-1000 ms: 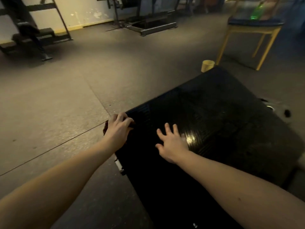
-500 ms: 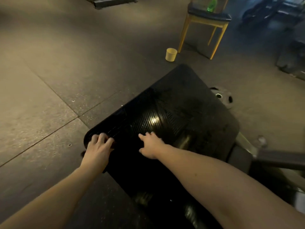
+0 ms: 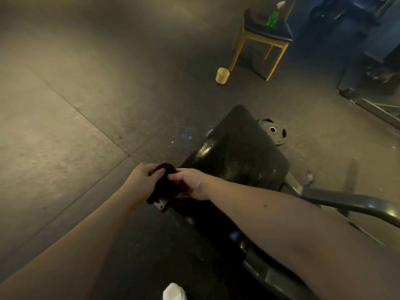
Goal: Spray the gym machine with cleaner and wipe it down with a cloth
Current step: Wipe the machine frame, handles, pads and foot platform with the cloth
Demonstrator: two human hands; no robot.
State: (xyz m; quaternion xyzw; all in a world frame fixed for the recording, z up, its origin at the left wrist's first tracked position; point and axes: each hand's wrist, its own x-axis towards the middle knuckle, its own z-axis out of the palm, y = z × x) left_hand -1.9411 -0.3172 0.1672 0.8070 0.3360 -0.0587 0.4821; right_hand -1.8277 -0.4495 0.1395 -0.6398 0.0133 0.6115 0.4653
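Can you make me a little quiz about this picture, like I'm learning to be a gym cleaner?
1. Pick one. Where does the green spray bottle stand?
A on a table
B on the chair
C on a shelf
2. True or false: the left hand and the right hand both hold the dark cloth.
3. Fill the gap: the yellow cup stands on the ____, near a chair leg.

Key
1. B
2. True
3. floor
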